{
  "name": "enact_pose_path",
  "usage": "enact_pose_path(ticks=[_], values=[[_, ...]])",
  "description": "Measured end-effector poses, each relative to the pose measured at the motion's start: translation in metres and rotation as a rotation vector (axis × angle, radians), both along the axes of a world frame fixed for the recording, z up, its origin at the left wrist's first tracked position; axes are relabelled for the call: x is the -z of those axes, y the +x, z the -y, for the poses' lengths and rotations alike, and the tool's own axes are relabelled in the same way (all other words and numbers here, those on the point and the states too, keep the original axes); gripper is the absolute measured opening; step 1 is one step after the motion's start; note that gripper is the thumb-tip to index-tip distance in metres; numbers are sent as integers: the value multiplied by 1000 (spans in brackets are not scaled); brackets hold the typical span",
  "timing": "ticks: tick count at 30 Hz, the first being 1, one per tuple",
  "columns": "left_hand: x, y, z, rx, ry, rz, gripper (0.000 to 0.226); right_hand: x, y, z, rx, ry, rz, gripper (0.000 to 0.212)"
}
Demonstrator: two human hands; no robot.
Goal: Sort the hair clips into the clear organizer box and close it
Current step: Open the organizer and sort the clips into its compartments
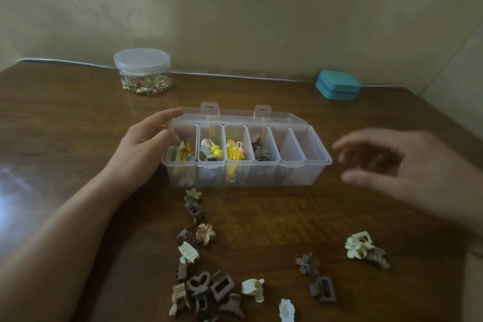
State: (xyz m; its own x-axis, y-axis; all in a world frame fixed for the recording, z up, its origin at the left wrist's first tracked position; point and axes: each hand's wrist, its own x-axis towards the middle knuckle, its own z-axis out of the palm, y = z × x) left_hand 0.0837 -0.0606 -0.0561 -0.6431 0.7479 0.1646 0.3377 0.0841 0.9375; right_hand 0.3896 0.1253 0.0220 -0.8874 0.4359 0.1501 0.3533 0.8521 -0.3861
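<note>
The clear organizer box (245, 154) sits mid-table, lid back, four left compartments filled. Loose hair clips (206, 287) lie before it. Left hand (146, 144) touches its left end, fingers relaxed; blurred right hand (407, 165) hovers rightward, fingers loosely spread.

A clear round jar (142, 70) with a lid stands at the back left of the brown wooden worktop (65, 117), holding what may be small gold pins; a closed teal case (338, 84) sits back right, by the beige wall (261, 8)
</note>
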Motion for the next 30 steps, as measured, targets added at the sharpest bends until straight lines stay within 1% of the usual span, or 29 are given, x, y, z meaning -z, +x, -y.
enact_pose_path(ticks=[2,4,5,7,10,11,13,16,20,22,24,27,28,30], values=[[0,1,0,-12,-1,-10,49,18,24,12,-10,50,17,36],[-1,3,0,-18,-5,-15,57,39,43,28,-19,63,3,40],[-1,3,0,-16,-8,-12,57,50,51,33,-26,65,-16,40],[-2,3,0,-13,-15,-9,51,67,59,40,-9,69,-66,39],[-2,3,1,-10,-24,2,55,81,60,40,26,99,-129,28],[-3,4,1,-11,-25,6,52,83,58,39,35,107,-150,25],[-4,5,2,-11,-27,14,50,83,54,38,48,116,-187,24],[-4,5,1,-4,-25,23,62,70,38,36,53,84,-264,27],[-3,2,2,2,-15,35,63,41,1,31,57,27,-401,17],[-2,2,2,10,-8,32,62,30,-23,27,70,8,-448,18],[-2,2,1,15,-7,34,62,25,-47,21,83,-12,-410,16],[-1,0,2,20,-9,45,62,29,-68,13,72,0,-195,17],[-1,0,2,20,-9,44,62,30,-68,11,80,18,-178,19],[-1,0,1,20,-7,43,63,26,-57,14,123,31,-236,19]])
